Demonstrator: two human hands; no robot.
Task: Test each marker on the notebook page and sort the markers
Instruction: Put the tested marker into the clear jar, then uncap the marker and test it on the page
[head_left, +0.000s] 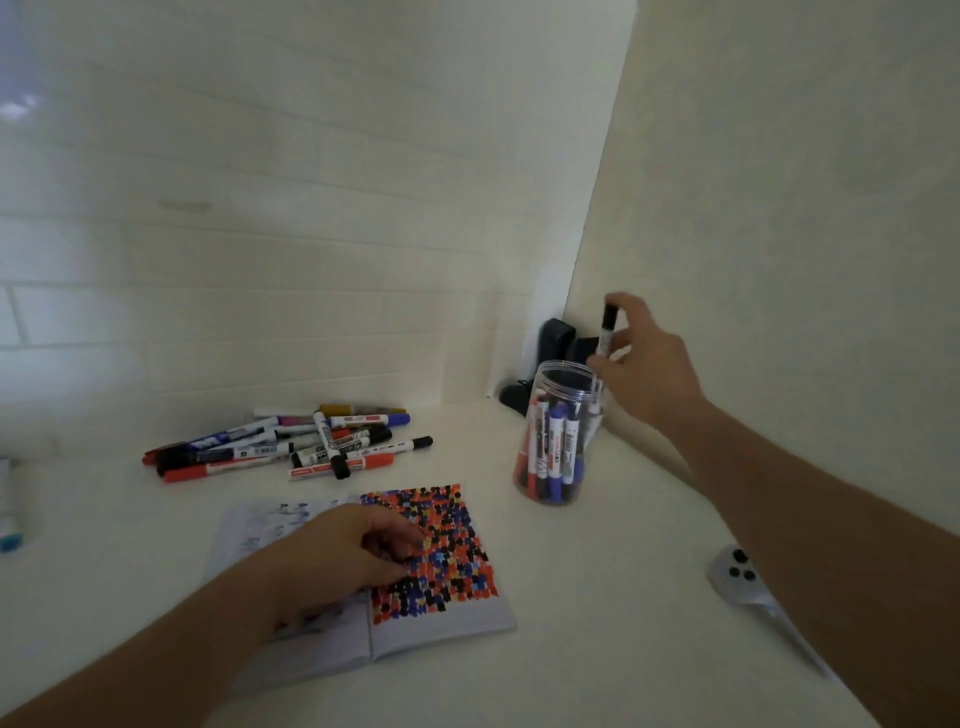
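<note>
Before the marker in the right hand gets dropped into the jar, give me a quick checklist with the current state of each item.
1. Right hand grips black-capped marker: ok.
2. Marker held upright over the jar mouth: ok.
3. Cap on the marker: ok.
4. Jar open, with room among the markers inside: ok.
5. Left hand rests on the notebook, steadying it: ok.
6. This marker's test mark on the page: cannot tell.
</note>
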